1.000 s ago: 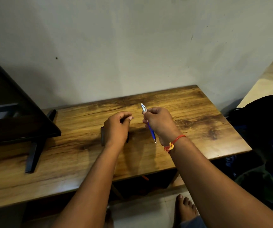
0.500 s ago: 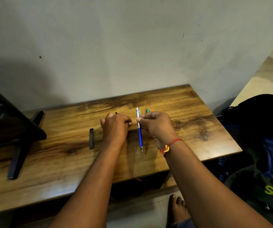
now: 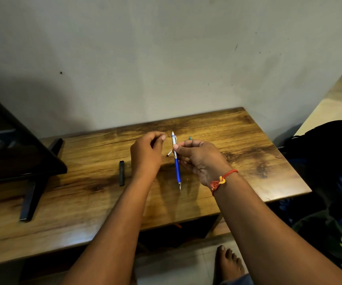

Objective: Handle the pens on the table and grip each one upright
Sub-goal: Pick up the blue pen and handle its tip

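Note:
My right hand [image 3: 198, 159] pinches a blue pen [image 3: 177, 169] near its silver top and holds it almost upright, tip down, just above the wooden table [image 3: 248, 140]. My left hand [image 3: 146, 156] hovers to the left of it with curled fingers, thumb and forefinger close together. A silver-tipped pen end [image 3: 169, 153] pokes out at that hand's right edge. Its body is hidden, so I cannot tell whether the hand holds it. A green pen tip [image 3: 190, 138] shows behind my right hand.
A short black bar [image 3: 121, 173] lies on the table left of my left hand. A dark screen on a black stand [image 3: 32, 198] fills the table's left side. Dark bags [image 3: 330, 157] sit right of the table. My bare foot [image 3: 228, 262] is below.
The blue pen swung from a slant to nearly upright in my right hand. My left hand's thumb and forefinger rose away from the silver-tipped pen end. The view shifted slightly.

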